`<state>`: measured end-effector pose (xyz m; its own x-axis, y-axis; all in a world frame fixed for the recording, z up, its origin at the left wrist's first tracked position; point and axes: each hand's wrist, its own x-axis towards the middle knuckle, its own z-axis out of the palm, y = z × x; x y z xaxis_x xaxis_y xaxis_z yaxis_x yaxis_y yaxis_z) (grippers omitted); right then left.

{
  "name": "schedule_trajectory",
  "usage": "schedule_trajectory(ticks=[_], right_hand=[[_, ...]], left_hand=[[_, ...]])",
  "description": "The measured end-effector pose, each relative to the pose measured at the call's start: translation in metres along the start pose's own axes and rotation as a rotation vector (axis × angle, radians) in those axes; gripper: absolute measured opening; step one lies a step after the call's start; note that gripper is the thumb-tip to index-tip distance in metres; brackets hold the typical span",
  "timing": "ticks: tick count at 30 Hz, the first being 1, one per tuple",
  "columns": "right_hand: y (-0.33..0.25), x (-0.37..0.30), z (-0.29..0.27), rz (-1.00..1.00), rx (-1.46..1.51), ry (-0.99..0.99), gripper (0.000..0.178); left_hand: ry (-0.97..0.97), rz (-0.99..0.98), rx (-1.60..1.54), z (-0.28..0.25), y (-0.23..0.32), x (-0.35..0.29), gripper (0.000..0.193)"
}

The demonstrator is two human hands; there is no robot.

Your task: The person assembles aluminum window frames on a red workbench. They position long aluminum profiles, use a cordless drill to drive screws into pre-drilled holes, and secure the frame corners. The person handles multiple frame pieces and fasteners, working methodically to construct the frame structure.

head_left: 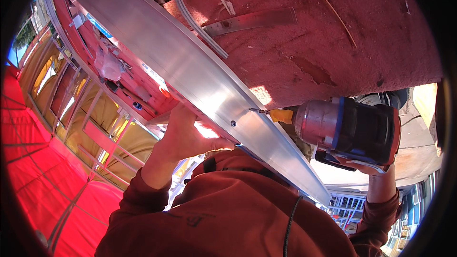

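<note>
A long silvery metal profile (157, 50) runs slantwise from the upper left to the lower right. My left hand (183, 135) grips its near edge, the thumb stretched along it and the other fingers partly hidden. A dark screw head (233, 123) sits in the profile's face. My right hand (366, 165) is closed round the handle of a cordless drill (345, 128) with a black, blue and grey body. The drill's bit, with yellow wrapping (281, 115) near the chuck, points left and meets the profile beside that screw.
Beyond the profile spreads a worn red surface (333, 28), bearing a flat metal strip (257, 23), a pale cord (190, 16) and a thin brown rod (331, 9). On the left are a metal frame (107, 135), clear plastic (108, 64) and bright red sheeting (57, 176).
</note>
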<state>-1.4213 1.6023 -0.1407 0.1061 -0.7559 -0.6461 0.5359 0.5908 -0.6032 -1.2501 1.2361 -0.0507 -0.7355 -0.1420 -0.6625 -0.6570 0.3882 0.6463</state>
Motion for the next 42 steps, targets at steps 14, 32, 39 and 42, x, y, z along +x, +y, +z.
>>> schedule_trajectory(ticks=[14, 32, 39, 42], right_hand=[[-0.043, 0.004, -0.020, 0.033, -0.145, -0.071, 0.049], [-0.057, 0.036, -0.019, -0.010, -0.175, -0.141, 0.048], [-0.058, 0.044, -0.016, -0.010, -0.184, -0.169, 0.048], [-0.060, 0.047, -0.017, -0.005, -0.187, -0.171, 0.048]], left_hand=[[0.066, -0.086, -0.277, 0.009, -0.002, -0.010, 0.037], [0.040, -0.016, -0.149, 0.000, -0.020, -0.017, 0.055], [0.097, -0.029, -0.306, 0.004, -0.015, -0.016, 0.039], [0.097, -0.022, -0.396, 0.006, -0.014, -0.014, 0.036]])
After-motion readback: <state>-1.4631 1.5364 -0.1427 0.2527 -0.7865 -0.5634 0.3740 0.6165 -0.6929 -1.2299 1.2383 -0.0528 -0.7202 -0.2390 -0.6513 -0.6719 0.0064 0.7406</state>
